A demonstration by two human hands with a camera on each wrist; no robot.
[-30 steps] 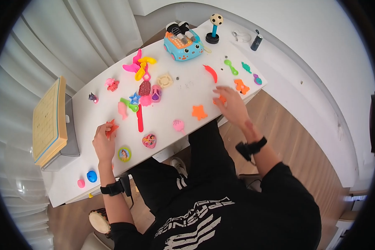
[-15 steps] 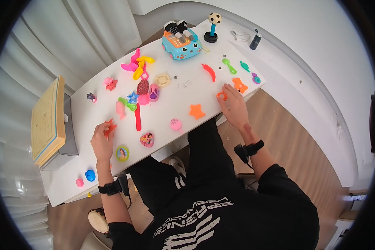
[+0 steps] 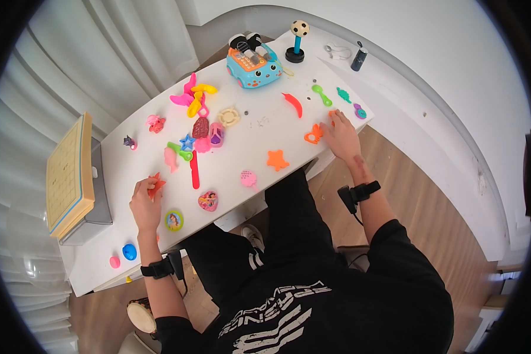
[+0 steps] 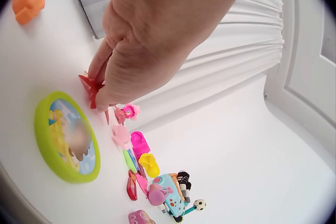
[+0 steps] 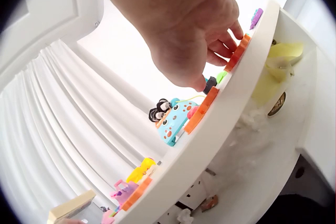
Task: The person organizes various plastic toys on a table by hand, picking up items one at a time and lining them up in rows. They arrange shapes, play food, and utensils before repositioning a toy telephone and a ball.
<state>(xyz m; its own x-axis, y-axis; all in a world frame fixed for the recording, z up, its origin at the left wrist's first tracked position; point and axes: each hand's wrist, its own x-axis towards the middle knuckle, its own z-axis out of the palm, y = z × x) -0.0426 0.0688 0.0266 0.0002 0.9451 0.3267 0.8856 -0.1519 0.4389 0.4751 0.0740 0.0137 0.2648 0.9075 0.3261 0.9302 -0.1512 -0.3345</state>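
My left hand (image 3: 145, 207) rests at the left side of the white table and pinches a red, pointed toy piece (image 3: 156, 190) between thumb and fingers. In the left wrist view that red piece (image 4: 93, 88) stands just beyond a green-rimmed round picture toy (image 4: 67, 139). At the right front edge, my right hand (image 3: 343, 140) reaches over an orange flat toy, its fingertips touching the piece (image 5: 239, 53) with the thumb held apart. Much of that toy is hidden under the fingers in the head view. Beside the thumb lies an orange openwork toy (image 3: 314, 134).
An orange star-shaped toy (image 3: 277, 160) and a pink toy (image 3: 249, 178) lie near the front edge. A red chili pepper (image 3: 293, 105) and green spoon (image 3: 321, 95) lie farther back. A blue toy phone (image 3: 255, 69) stands behind; a board-topped box (image 3: 72, 174) sits at the left.
My right hand has moved right and away from me, from the orange openwork toy to the orange toy near the corner. The openwork piece is now uncovered. My left hand stays with the red piece.
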